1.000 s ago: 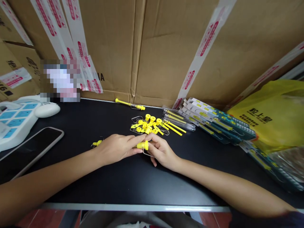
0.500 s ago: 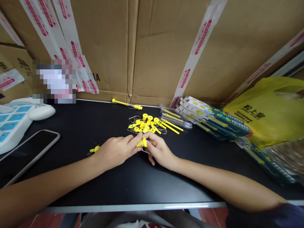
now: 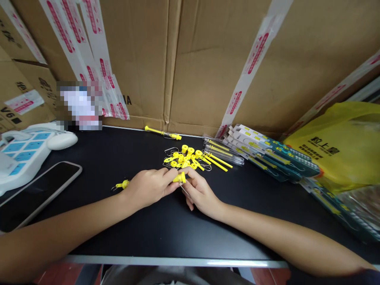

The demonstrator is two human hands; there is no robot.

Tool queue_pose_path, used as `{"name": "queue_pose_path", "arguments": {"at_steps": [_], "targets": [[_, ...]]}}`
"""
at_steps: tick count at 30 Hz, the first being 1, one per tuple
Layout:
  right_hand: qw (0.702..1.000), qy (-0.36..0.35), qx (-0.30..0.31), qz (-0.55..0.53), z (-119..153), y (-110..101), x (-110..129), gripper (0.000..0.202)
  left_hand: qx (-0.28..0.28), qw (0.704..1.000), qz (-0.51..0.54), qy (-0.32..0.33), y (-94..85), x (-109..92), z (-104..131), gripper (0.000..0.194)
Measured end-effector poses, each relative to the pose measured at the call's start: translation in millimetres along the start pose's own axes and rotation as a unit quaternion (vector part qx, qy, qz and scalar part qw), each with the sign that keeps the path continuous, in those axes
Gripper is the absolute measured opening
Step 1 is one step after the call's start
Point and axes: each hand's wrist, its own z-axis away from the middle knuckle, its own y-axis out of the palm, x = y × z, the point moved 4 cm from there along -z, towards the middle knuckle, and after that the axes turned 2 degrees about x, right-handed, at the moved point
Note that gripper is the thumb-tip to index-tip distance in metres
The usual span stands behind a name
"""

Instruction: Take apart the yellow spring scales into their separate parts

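Both hands meet over the black table, just in front of a pile of yellow plastic parts and wire hooks (image 3: 187, 158). My left hand (image 3: 152, 184) is closed round a yellow plastic piece (image 3: 179, 177), whose wider end shows between the hands. My right hand (image 3: 200, 190) pinches a thin metal wire (image 3: 185, 190) at that wider end, its fingertips touching the piece. Another yellow part with a wire hook (image 3: 122, 185) lies left of my left hand, partly hidden by the wrist. Yellow rods (image 3: 219, 161) lie right of the pile.
Behind the pile lies a long yellow tool (image 3: 162, 133) by the cardboard (image 3: 142, 59). Clear tubes (image 3: 237, 159), stacked packages (image 3: 267, 152) and a yellow bag (image 3: 335, 146) are at the right. A phone (image 3: 38, 196), power strip (image 3: 28, 156) and white mouse-like object (image 3: 63, 140) are at the left.
The view has shifted slightly, so the table things appear further right. The wire at my right hand now slants more steeply downward. Both hands keep their hold.
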Motion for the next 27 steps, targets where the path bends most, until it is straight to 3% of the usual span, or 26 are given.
{"name": "queue_pose_path", "arguments": {"at_steps": [14,20,27], "targets": [[0.999,-0.047,-0.007,0.026,2.3,0.8,13.0,0.022,0.006,0.998,0.060,-0.021,-5.5,-1.7,0.3,0.024],[0.996,-0.062,-0.039,0.055,4.8,-2.7,10.5,0.022,0.037,0.994,0.091,-0.035,-8.5,-2.7,-0.5,0.030],[0.997,-0.027,-0.037,-0.060,0.3,0.9,6.7,0.021,-0.029,0.996,0.077,-0.020,-4.4,-8.9,1.0,0.028]]}}
